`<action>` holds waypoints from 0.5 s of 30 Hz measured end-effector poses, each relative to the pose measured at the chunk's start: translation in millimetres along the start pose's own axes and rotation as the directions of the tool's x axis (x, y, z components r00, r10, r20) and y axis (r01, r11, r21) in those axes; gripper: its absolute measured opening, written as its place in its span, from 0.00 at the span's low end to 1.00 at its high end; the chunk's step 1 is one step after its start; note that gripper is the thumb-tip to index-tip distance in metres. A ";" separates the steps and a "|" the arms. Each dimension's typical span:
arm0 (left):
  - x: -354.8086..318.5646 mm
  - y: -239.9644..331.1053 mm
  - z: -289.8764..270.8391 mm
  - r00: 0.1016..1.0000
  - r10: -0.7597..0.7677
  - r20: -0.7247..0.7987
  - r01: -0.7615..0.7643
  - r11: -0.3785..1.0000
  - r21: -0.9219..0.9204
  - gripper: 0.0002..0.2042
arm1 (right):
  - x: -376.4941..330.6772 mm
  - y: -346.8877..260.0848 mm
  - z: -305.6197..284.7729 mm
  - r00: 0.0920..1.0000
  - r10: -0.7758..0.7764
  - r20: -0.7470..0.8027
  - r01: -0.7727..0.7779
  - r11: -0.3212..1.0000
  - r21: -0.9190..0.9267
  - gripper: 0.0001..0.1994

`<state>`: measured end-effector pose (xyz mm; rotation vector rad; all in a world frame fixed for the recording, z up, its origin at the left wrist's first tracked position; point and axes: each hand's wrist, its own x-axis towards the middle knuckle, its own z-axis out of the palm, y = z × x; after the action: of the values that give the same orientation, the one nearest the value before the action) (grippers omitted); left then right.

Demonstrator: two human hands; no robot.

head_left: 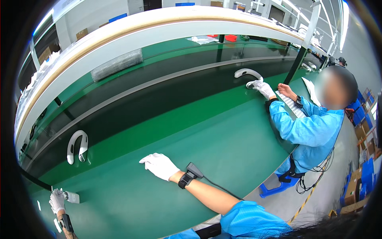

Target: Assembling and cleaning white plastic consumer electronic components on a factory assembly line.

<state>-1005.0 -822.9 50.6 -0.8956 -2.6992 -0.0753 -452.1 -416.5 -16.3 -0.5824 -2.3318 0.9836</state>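
Note:
At the far lower left, my left hand, in a white glove, has its fingers around the narrow top of a small whitish bottle. The hand hides part of that top. My right hand, also gloved in white, is over the green work surface with its fingers stretched toward the left. I see nothing in it. Beyond the two hands, a white U-shaped neckband device lies near the dark strip of the bench.
To the right, a co-worker in blue touches a similar neckband with a gloved hand. A white sheet with rows of marks lies there. A raised shelf spans the back, above a plastic-wrapped bundle. A cable trails from my right wrist.

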 end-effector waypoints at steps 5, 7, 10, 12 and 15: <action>4.7 10.8 6.0 0.997 0.001 -0.077 -0.011 0.991 -0.133 0.03 | -2.7 7.6 5.7 0.987 -0.146 -0.061 0.135 0.978 -0.161 0.11; 8.7 0.5 19.0 0.994 0.042 -0.097 -0.044 0.999 -0.024 0.06 | 2.0 9.3 2.7 0.987 -0.140 -0.080 0.126 0.979 -0.159 0.11; 15.6 -30.8 16.0 0.997 0.029 0.073 -0.025 0.998 -0.049 0.10 | 6.0 -3.7 -1.8 0.997 -0.032 -0.072 0.035 0.999 0.036 0.13; 19.8 -26.9 21.7 0.996 0.030 0.078 -0.024 0.996 -0.081 0.10 | 2.5 -3.2 -0.7 0.998 -0.032 -0.061 0.033 0.999 0.016 0.13; 20.5 -8.8 33.8 0.996 0.014 0.089 0.004 0.980 -0.198 0.10 | 0.0 -1.6 0.7 0.998 -0.044 -0.037 0.043 0.998 -0.040 0.14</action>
<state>-1034.6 -813.4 24.7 -0.9841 -2.8103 -0.3152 -452.8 -417.9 -15.6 -0.5583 -2.3249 0.9017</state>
